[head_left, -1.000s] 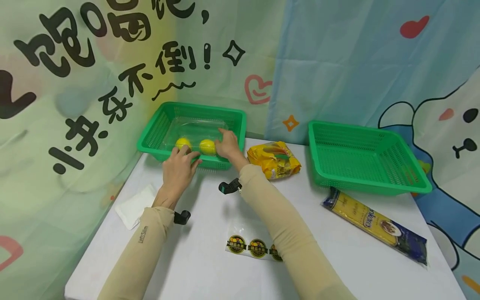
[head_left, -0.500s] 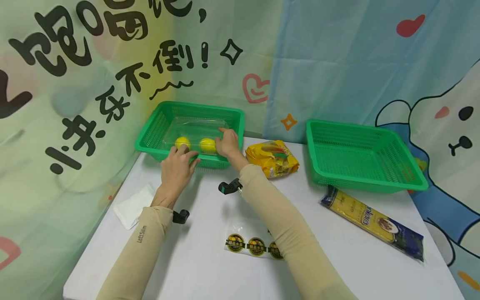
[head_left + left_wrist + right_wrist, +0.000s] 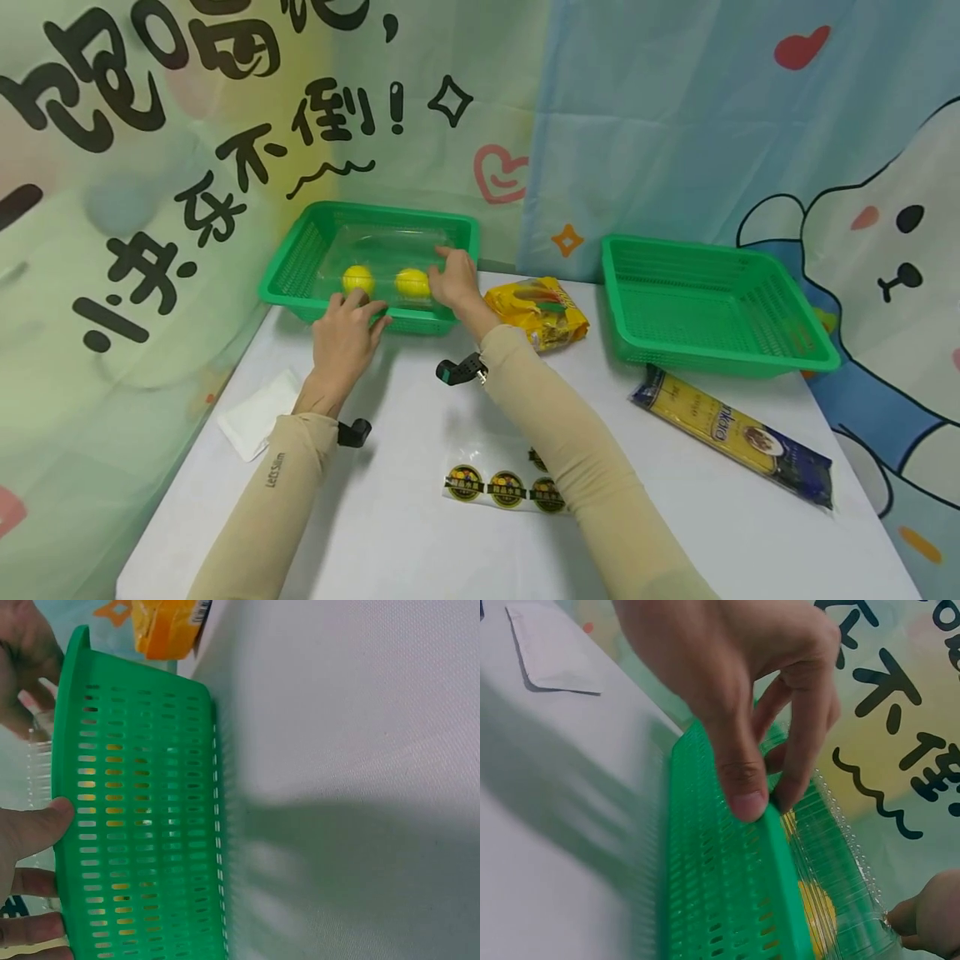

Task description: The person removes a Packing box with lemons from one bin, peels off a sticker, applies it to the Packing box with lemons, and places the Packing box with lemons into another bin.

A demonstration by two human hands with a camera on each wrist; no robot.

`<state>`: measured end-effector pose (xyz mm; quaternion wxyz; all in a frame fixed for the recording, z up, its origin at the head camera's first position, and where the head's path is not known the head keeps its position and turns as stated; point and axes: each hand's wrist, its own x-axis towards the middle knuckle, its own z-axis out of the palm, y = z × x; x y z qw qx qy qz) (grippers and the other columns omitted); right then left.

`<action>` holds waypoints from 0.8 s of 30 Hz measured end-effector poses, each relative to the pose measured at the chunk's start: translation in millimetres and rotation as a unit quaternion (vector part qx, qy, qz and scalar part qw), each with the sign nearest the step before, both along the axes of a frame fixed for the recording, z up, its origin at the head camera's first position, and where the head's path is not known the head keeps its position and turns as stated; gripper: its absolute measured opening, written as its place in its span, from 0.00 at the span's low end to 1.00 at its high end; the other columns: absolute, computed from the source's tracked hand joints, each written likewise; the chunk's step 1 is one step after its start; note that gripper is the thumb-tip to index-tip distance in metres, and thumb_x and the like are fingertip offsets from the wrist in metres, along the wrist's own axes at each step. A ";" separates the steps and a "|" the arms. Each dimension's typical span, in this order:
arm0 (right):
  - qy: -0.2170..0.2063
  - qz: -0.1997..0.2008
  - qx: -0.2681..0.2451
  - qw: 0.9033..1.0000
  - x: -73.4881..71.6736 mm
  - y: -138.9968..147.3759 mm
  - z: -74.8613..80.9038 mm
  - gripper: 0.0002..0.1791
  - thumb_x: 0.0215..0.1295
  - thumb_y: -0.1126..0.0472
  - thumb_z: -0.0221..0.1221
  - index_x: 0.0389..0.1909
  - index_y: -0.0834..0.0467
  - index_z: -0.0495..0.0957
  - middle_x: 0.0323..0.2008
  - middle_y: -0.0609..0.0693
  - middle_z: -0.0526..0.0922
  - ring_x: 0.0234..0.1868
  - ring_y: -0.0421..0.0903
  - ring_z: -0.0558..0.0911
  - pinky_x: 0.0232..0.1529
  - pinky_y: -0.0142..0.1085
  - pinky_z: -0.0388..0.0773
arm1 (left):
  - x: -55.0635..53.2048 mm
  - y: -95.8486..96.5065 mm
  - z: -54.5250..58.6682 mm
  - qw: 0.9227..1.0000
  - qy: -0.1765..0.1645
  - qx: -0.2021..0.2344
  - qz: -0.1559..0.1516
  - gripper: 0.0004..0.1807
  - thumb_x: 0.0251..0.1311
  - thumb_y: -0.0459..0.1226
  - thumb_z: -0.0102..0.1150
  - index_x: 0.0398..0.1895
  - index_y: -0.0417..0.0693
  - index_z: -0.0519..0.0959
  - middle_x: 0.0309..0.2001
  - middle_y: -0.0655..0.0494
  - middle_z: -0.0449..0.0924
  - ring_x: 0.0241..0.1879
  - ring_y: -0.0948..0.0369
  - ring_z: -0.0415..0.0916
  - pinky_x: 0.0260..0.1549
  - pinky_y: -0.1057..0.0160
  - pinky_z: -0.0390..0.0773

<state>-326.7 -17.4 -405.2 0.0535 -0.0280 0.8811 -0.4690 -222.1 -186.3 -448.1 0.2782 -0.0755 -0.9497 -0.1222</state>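
A clear plastic box (image 3: pixel 390 246) with two yellow, lemon-like round things (image 3: pixel 412 283) in it sits inside the left green basket (image 3: pixel 300 250). My left hand (image 3: pixel 343 337) is at the basket's front rim. In the right wrist view its thumb (image 3: pixel 748 806) and forefinger pinch over that rim, beside the box's near edge; its other fingertips are partly hidden. At the box's right end is my right hand (image 3: pixel 456 283), its fingers at the corner. The right wrist view shows a fingertip (image 3: pixel 901 919) touching the box's ribbed edge.
Right of the basket lies a yellow snack-like packet (image 3: pixel 538 312). Farther right are a second green basket (image 3: pixel 720 358) and a long pasta packet (image 3: pixel 738 437). A sheet of round stickers (image 3: pixel 506 489) lies in front, and a white packet (image 3: pixel 258 417) at left.
My right hand has shifted slightly right relative to the basket, its thumb now farther from the yellow round thing. The left hand stays at the rim. The head view has turned slightly right.
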 end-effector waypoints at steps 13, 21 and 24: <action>-0.021 -0.012 -0.025 0.999 2.3 13.9 23.3 0.28 0.82 0.61 0.51 0.79 0.49 0.65 0.82 0.51 0.60 0.10 0.41 0.59 0.15 0.31 0.66 | 0.0 1.5 0.4 1.000 -0.011 0.000 0.001 0.15 0.63 0.46 0.72 0.48 0.48 0.91 0.43 0.48 0.83 0.40 0.44 0.77 0.17 0.48 0.79; -0.003 -0.017 -0.018 1.000 6.9 19.8 33.9 0.28 0.81 0.60 0.52 0.79 0.48 0.66 0.81 0.50 0.62 0.11 0.41 0.62 0.18 0.31 0.69 | 2.1 0.0 1.2 1.000 -0.021 0.007 0.000 0.15 0.64 0.46 0.72 0.49 0.48 0.90 0.44 0.47 0.82 0.40 0.43 0.77 0.16 0.47 0.78; 0.004 -0.013 -0.014 1.000 10.2 23.4 40.1 0.28 0.81 0.59 0.52 0.78 0.47 0.67 0.81 0.48 0.62 0.11 0.42 0.60 0.18 0.32 0.69 | 4.4 -0.2 1.8 1.000 -0.025 0.008 -0.004 0.15 0.64 0.45 0.72 0.50 0.48 0.90 0.44 0.47 0.82 0.40 0.43 0.77 0.16 0.48 0.77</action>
